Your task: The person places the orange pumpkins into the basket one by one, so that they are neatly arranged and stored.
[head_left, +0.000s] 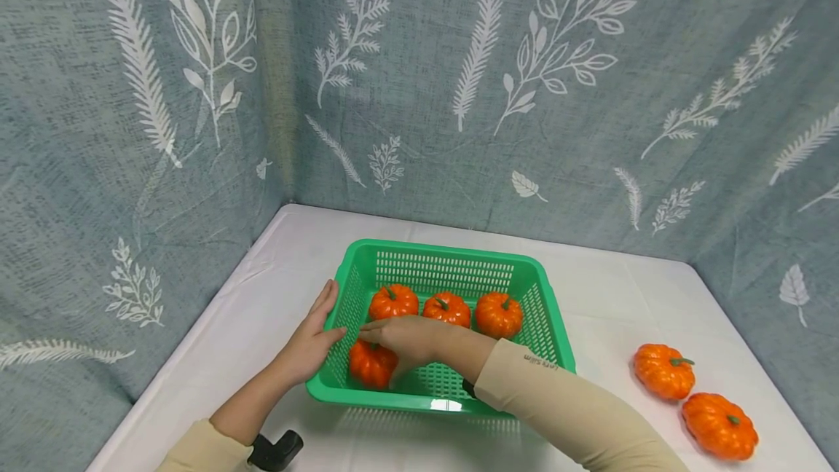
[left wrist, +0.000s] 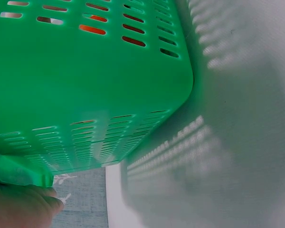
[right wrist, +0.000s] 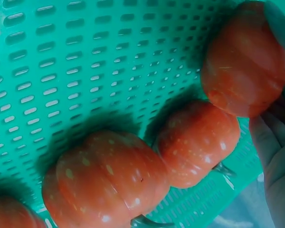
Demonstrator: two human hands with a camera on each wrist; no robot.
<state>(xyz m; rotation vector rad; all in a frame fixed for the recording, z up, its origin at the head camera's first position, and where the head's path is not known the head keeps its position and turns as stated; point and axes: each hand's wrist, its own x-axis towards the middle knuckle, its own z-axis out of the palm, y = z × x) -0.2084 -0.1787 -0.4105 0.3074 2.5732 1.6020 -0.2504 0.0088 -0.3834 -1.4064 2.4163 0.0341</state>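
Observation:
A green plastic basket [head_left: 560,326] with slotted walls stands on the table. My left hand [head_left: 308,348] is at its left rim, thumb over the edge and fingers along the outside. The left wrist view shows the basket's outer wall [left wrist: 85,80] beside that hand [left wrist: 23,206]. Inside the basket, my right hand [head_left: 409,341] grips a small orange pumpkin [head_left: 372,366] at the near left corner; thumb and fingers lie on either side of this pumpkin [right wrist: 247,59]. Behind it sit three more pumpkins, a left one [head_left: 393,302], a middle one [head_left: 447,308] and a right one [head_left: 499,315].
Two loose pumpkins, one farther [head_left: 663,371] and one nearer [head_left: 719,426], lie on the white tablecloth [head_left: 603,297] right of the basket. A blue-grey curtain [head_left: 419,93] with white leaf prints hangs behind the table and along both sides.

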